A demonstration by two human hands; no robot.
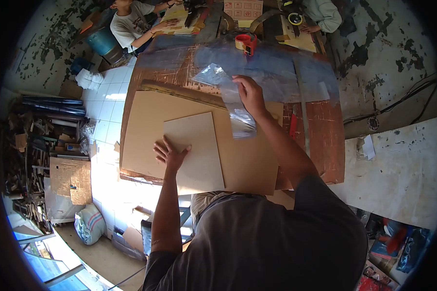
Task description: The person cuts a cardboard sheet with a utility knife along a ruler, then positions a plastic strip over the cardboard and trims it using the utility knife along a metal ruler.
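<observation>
My left hand (170,154) lies flat with fingers spread on a smaller greyish board (199,165). That board rests at an angle on a larger brown cardboard sheet (143,128) on the table. Over the right part of the cardboard, my right hand (250,97) is closed, thumb and fingers pinching a strip of clear plastic film (242,123). The strip hangs down toward the cardboard and shines in the light. At its far end, a shiny crumpled part of film (212,73) lies beyond the hand.
Clear plastic sheets (272,72) cover the table's far part, with a red tape dispenser (247,44) on them. A red tool (293,125) lies to the right. Two people work across the table, one by a roll of tape (295,18). Scrap piles (34,145) line the left wall.
</observation>
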